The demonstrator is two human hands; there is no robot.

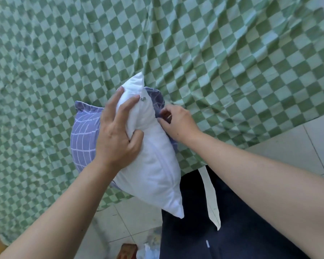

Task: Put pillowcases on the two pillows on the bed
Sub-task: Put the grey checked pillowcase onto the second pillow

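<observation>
Mostly bare white pillow (153, 165), left hand (118, 131) gripping, pillowcase (84, 135) edge beneath.

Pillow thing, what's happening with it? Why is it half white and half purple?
A person is putting a purple pillowcase on a white pillow, over a bed with a green checked sheet. The left hand grips the pillow and pushes it in. The right hand pinches the edge of the pillowcase's opening. Much of the pillow sticks out, so the job is not finished.
</observation>
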